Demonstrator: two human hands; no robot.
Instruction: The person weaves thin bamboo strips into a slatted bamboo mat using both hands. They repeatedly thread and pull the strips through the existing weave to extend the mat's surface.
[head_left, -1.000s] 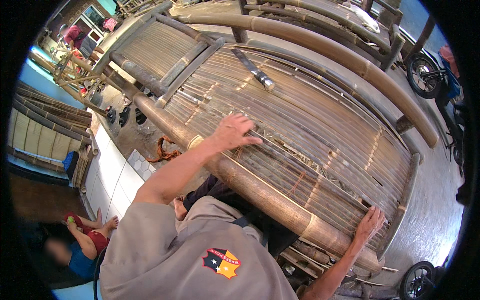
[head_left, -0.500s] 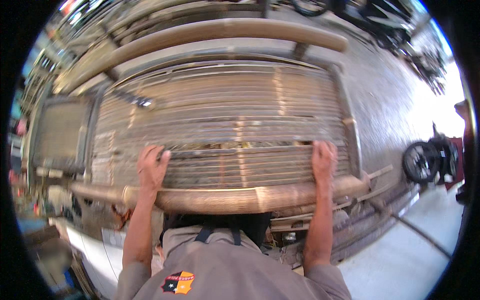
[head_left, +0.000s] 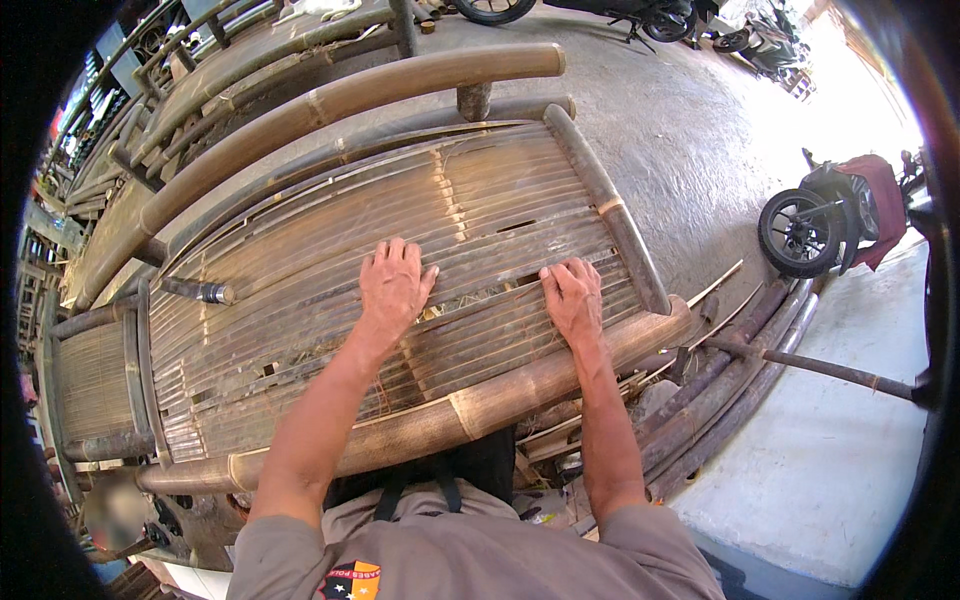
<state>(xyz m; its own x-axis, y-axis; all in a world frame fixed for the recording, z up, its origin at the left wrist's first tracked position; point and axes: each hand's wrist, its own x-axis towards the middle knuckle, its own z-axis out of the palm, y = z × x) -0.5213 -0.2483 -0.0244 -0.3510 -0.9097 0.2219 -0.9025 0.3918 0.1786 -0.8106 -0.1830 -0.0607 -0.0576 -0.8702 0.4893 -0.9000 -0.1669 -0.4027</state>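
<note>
A bench of bamboo (head_left: pixel 480 410) lies across in front of me, its seat made of narrow bamboo slats (head_left: pixel 330 270) between thick poles. My left hand (head_left: pixel 392 285) rests on the slats near the middle, fingers forward and thumb apart, holding nothing that shows. To its right, my right hand (head_left: pixel 574 300) has its fingers bent over a bamboo slat (head_left: pixel 490 335) near the end of a narrow gap (head_left: pixel 480 296). Part of that slat is hidden under the hand. Left of my hands, a short dark cylinder with a silver band (head_left: pixel 200 291) lies on the seat.
A thick bamboo rail (head_left: pixel 330 105) runs along the bench's far side. Dark poles (head_left: pixel 720 385) lie at the right, beside a pale slab (head_left: pixel 810 450). A motorbike (head_left: pixel 835 215) stands beyond, with others at the back. More bamboo frames (head_left: pixel 270 60) stand at the far left.
My view has turned, so the bench now slants up to the right. My left hand has moved right along the slats, closer to my right hand.
</note>
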